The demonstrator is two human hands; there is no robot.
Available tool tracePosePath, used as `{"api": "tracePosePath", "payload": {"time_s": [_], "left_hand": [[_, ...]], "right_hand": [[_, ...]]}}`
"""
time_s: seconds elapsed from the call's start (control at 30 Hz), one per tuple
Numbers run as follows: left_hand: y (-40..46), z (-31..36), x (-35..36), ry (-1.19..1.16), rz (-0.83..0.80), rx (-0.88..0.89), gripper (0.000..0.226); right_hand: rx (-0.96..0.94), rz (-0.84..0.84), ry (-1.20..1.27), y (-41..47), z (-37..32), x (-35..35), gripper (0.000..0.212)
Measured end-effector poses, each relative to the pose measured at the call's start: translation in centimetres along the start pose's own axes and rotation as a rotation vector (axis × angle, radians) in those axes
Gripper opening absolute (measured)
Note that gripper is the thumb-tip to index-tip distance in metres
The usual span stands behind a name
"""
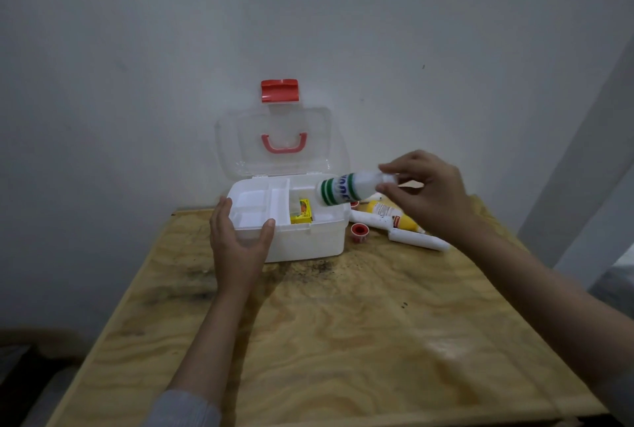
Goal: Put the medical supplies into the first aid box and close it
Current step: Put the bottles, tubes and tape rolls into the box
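Left hand: fingers spread, braced on first aid box front-left corner.
Right hand: pinching white bottle by its cap, tilted above box's right compartment.
Lid: upright, open.
Table: tubes beside box.

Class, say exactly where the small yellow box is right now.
In the head view, the small yellow box sits inside the open first aid box, in the compartment right of its white tray, below the held bottle.

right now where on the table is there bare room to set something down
Free: the wide wooden table in front of the first aid box, toward the person. Crowded: right of the box, where the yellow bottle, white tubes and red cap lie.
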State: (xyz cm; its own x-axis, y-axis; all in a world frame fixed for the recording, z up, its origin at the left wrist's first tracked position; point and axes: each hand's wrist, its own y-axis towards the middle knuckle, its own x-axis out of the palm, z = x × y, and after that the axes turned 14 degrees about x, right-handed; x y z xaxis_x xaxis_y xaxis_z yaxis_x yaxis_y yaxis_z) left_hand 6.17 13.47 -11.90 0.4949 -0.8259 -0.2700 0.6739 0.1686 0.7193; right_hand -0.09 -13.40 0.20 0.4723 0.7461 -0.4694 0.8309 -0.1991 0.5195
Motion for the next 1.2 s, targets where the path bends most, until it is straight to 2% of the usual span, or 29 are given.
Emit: {"api": "tracePosePath", "payload": {"time_s": [0.4,0.67,0.8,1.0,1.2], "left_hand": [[0.1,0.1,-0.1,0.034,-0.012,-0.010,0.078],[0.0,0.7,-0.3,0.025,-0.005,0.003,0.081],[0.1,1.0,-0.3,0.006,0.003,0.002,0.087],[0.0,0.5,-0.2,0.006,-0.007,0.007,0.082],[0.0,0.0,-0.1,0.004,-0.001,0.012,0.077]], "right_hand": [[-0.011,-0.441,-0.194,3.7,-2.6,8.6,0.031],[0.037,-0.532,-0.171,3.8,-2.7,10.1,0.022],[0.020,-0.602,-0.230,4.1,-2.5,8.8,0.028],[0.042,-0.511,-0.277,4.7,-1.6,3.7,0.028],[0.203,-0.382,-0.422,4.5,3.2,-1.1,0.018]]}}
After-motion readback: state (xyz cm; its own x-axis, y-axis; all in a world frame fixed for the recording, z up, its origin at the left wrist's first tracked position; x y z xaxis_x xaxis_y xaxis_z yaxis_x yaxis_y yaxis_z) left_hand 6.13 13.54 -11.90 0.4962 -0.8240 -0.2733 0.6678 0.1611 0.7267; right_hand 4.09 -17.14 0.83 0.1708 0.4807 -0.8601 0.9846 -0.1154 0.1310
